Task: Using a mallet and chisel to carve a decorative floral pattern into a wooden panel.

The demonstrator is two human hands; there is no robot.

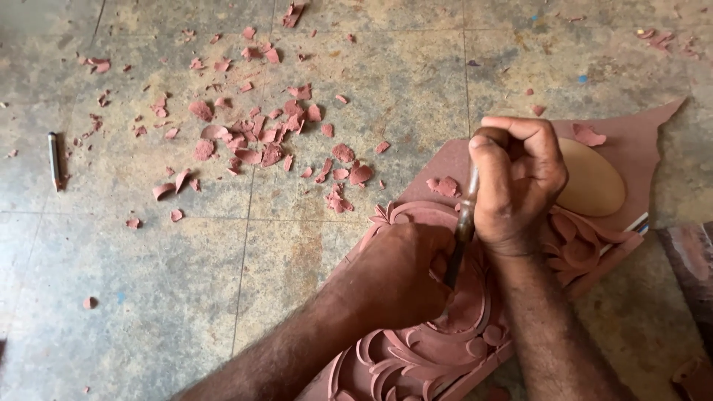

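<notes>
A reddish-brown carved panel (416, 356) with scrolls and leaf shapes lies on the stone floor at the lower right. My right hand (520, 178) is closed around the top of a dark carving chisel (462, 234) that stands nearly upright over the carving. My left hand (405, 278) rests on the panel and wraps the chisel's lower shaft, hiding its tip. A smooth tan oval piece (594, 182) sits on the panel just right of my right hand.
Several reddish chips (252, 137) are scattered over the floor to the upper left. A small metal tool (53, 157) lies on the floor at the far left. Another dark reddish piece (694, 260) shows at the right edge.
</notes>
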